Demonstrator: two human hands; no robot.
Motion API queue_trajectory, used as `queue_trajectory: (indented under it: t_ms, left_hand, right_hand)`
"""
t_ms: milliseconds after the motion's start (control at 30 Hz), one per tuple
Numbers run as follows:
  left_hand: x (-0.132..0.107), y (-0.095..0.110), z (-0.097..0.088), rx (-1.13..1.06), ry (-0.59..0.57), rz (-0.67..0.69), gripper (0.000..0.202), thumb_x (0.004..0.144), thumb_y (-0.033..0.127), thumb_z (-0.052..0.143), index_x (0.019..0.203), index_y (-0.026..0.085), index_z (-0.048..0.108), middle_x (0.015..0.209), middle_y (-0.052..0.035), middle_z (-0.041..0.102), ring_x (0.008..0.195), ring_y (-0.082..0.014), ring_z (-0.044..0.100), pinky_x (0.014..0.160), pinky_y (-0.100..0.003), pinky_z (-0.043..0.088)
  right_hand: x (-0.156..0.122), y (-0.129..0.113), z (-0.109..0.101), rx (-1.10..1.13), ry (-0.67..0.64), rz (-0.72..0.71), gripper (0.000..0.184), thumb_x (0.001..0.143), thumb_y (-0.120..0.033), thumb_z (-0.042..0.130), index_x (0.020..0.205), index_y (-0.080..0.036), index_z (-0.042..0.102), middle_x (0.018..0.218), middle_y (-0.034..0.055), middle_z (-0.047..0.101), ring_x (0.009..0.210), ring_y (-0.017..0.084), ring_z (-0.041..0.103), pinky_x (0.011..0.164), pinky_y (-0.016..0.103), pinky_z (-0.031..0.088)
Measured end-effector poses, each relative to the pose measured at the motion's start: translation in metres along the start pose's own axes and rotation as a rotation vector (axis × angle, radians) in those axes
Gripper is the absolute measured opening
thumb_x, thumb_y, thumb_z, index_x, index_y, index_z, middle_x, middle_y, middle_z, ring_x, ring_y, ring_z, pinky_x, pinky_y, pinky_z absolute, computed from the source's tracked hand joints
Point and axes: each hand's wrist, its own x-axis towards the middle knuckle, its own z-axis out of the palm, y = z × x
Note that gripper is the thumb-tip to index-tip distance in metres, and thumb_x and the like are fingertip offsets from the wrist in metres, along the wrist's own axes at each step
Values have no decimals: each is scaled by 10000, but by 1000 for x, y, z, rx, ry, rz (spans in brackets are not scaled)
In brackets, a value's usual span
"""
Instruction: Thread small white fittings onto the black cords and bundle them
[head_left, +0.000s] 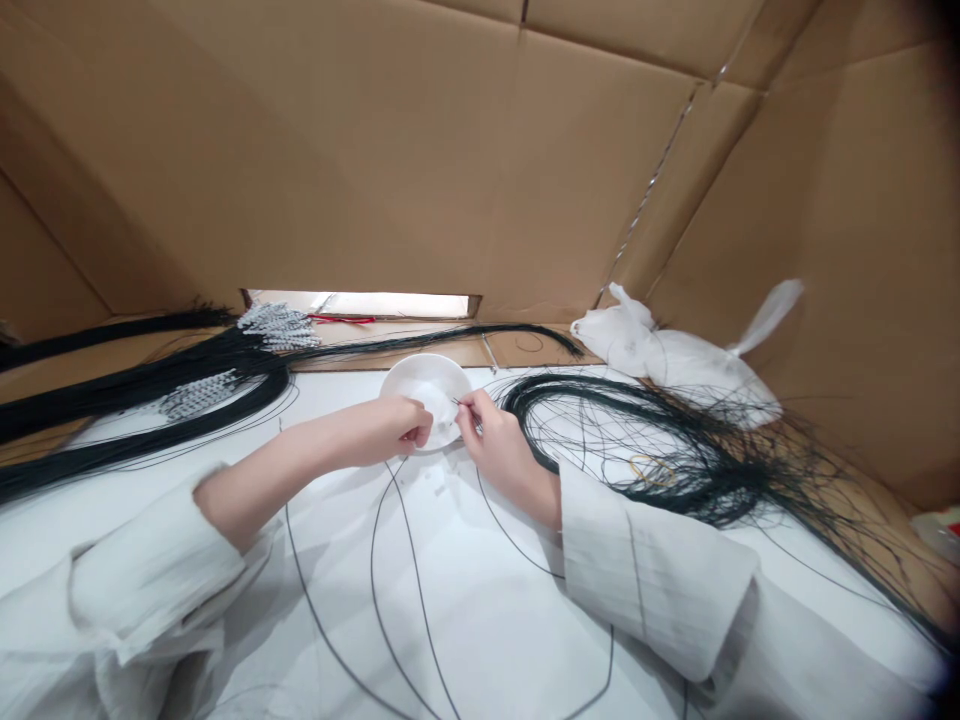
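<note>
A white bowl (pixel 425 372) stands on the white table surface, with small pale bits in it that I cannot make out. Over its near left side is my left hand (pixel 401 428), its fingers curled closed; dark cord (pixel 409 530) hangs down from beneath it. At the bowl's right rim my right hand (pixel 491 435) pinches a thin dark cord end between thumb and fingertips, pointing over the bowl. From below this hand another stretch of cord (pixel 495 520) loops toward me. The inside of the left fist is hidden.
Bundles of dark cord (pixel 135 380) with white-wrapped ends (pixel 277 327) lie at the left. A large loose coil (pixel 637 480) spreads at the right, near a white plastic bag (pixel 690 360). Cardboard walls (pixel 375 150) enclose the back, with a slot (pixel 390 304) low down.
</note>
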Motion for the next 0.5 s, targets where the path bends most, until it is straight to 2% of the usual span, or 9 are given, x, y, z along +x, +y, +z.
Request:
queue_trajectory:
  t_ms: [167, 300, 433, 500]
  left_hand:
    - [1, -1, 1, -11, 14, 15, 149, 689, 79, 421, 676, 157, 547, 694, -9, 579, 563, -106, 465, 533, -213, 344]
    - [3, -5, 3, -12, 84, -1, 170, 753, 131, 396, 748, 159, 564, 735, -24, 608, 607, -124, 500, 568, -225, 370]
    - [2, -4, -7, 1, 200, -47, 194, 795, 180, 381, 841, 158, 568, 840, -51, 621, 720, -158, 538, 636, -248, 386]
    - [-1, 2, -14, -2, 232, -71, 188, 800, 194, 390, 847, 162, 570, 830, -44, 623, 727, -159, 542, 639, -246, 386]
  right_hand:
    - [0, 1, 0, 0, 1, -2, 129, 869, -184, 366, 906, -169, 488, 765, 44, 618, 637, 149, 583, 590, 226, 400]
    - [0, 0, -1, -10, -4, -8, 129, 868, -185, 367, 904, -163, 489, 726, 38, 600, 607, 147, 567, 568, 224, 390]
    - [0, 0, -1, -10, 6, -12, 127, 867, -184, 369, 900, -168, 490, 716, 33, 596, 599, 144, 561, 563, 221, 388]
    - [0, 1, 0, -9, 6, -15, 129, 869, -186, 366, 900, -169, 491, 716, 33, 598, 600, 145, 563, 567, 223, 391]
